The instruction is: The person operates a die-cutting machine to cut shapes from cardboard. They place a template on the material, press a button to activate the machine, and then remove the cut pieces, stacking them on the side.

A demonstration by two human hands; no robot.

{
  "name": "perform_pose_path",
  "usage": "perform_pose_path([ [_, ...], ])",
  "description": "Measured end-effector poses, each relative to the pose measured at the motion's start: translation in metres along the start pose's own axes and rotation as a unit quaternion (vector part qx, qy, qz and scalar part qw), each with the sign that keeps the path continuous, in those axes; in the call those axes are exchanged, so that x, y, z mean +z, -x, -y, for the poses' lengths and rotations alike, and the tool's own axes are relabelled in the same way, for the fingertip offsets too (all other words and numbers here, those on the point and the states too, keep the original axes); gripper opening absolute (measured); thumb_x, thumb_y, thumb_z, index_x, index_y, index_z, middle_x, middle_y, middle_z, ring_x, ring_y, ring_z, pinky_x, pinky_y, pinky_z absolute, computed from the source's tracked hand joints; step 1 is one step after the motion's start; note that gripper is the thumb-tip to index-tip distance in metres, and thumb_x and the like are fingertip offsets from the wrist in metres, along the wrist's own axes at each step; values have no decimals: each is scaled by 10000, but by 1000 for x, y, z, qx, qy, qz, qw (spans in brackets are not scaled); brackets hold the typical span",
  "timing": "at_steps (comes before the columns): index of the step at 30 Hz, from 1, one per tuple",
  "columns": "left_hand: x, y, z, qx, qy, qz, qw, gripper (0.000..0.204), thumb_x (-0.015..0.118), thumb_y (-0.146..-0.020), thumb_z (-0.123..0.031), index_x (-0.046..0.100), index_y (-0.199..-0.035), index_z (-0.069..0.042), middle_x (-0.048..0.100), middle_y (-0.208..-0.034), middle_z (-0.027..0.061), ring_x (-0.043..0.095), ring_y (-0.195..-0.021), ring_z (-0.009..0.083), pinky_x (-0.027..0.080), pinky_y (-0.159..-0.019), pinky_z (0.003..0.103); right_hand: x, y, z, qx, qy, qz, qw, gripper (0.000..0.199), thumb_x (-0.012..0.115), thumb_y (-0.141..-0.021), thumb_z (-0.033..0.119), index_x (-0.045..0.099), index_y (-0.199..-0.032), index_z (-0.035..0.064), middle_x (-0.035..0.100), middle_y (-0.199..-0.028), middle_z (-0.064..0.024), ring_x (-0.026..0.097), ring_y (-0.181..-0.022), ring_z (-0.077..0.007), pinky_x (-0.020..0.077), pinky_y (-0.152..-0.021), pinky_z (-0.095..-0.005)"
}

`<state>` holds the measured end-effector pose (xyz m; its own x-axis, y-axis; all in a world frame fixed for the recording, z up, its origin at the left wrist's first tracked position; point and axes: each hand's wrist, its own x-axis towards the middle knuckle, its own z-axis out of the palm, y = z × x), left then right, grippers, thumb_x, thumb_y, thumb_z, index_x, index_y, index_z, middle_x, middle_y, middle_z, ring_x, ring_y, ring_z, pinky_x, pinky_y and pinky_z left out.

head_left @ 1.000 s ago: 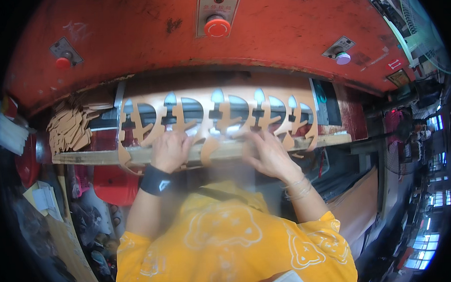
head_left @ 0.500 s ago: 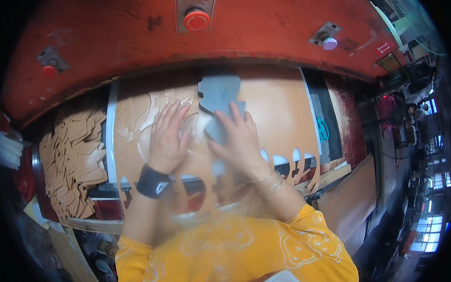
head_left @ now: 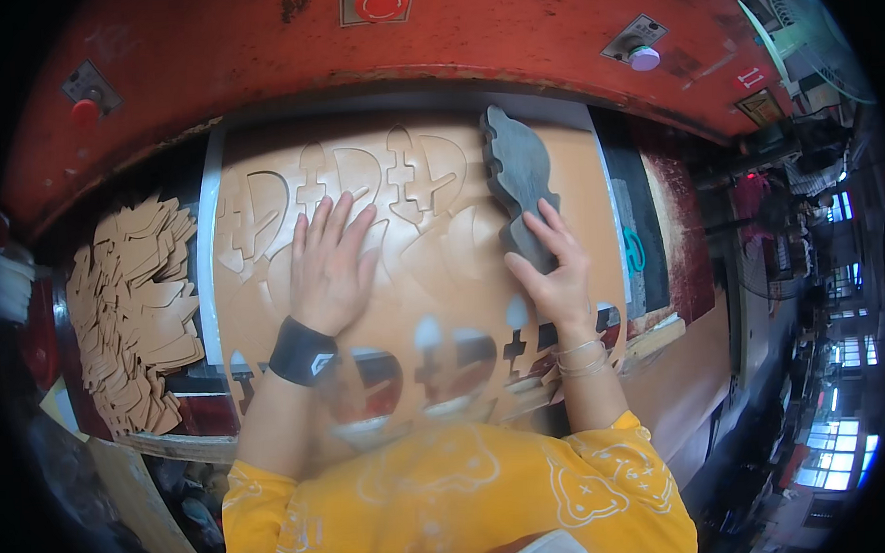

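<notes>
My left hand [head_left: 332, 266] lies flat with its fingers stretched out on a tan leather-like sheet [head_left: 409, 302]. Cut outlines of curved, notched shapes [head_left: 340, 178] run across the sheet's far half, beyond and beside that hand. Further right, my right hand [head_left: 559, 268] grips the near end of a grey cutting die [head_left: 523, 166], thumb on its left side and fingers over its top. The die is long, with a wavy, notched left edge, and it rests on the right part of the sheet. Its underside is hidden.
A red machine front [head_left: 259, 49] with push buttons rises beyond the sheet. Tan cut pieces [head_left: 137, 307] are heaped at the left. Cut-out openings [head_left: 460, 364] line the sheet's near edge. A teal-handled tool [head_left: 635, 250] lies to its right.
My right hand has moved the cutting die to the right, uncovering cut outlines in the middle of the sheet. My left hand stays flat in nearly the same place.
</notes>
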<state>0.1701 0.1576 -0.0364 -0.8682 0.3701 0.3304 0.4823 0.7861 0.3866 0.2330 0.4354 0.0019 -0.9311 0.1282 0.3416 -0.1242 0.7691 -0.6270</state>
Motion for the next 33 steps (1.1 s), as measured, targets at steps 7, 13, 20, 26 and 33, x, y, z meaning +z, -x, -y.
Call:
perform_pose_path([
  [7,1,1,1,-2,-3,11,1000,468,611,-832,-201,526,-1285,-116,436,-1388,153,365,-1312,345,222,-1107,498,11,8,4,-60,178,11,982,488,766,-660,201,670,-1127,99,548,-1300,-164,511,-1145,-419,355,-1044,-488],
  [13,-15,7,3,33,85,-25,996,361,597,-839,-153,574,-1188,-62,532,-1279,161,488,-1201,331,352,-1034,442,-4,3,-4,-9,73,49,996,506,743,-716,251,623,-1187,110,498,-1342,-164,437,-1229,-428,354,-1043,-472],
  [20,-60,115,-45,-131,367,103,915,75,599,-849,-67,631,-896,-17,632,-867,93,615,-823,195,482,-701,311,-36,-16,-30,-24,15,-187,982,548,633,-855,224,459,-1338,31,331,-1435,-256,327,-1332,-382,246,-1103,-438],
  [26,-25,165,-75,8,202,7,979,87,660,-798,-80,593,-797,-25,577,-753,110,565,-727,301,449,-660,362,-74,-65,-14,-103,38,-412,905,689,563,-909,305,245,-1441,5,161,-1485,-292,167,-1388,-413,159,-1120,-491],
  [33,-19,167,-78,-95,196,6,976,100,642,-805,-122,610,-777,-32,603,-734,121,619,-667,289,497,-606,366,-97,-67,-12,-111,52,-431,894,715,542,-916,337,205,-1448,0,156,-1478,-280,179,-1375,-414,160,-1119,-502],
])
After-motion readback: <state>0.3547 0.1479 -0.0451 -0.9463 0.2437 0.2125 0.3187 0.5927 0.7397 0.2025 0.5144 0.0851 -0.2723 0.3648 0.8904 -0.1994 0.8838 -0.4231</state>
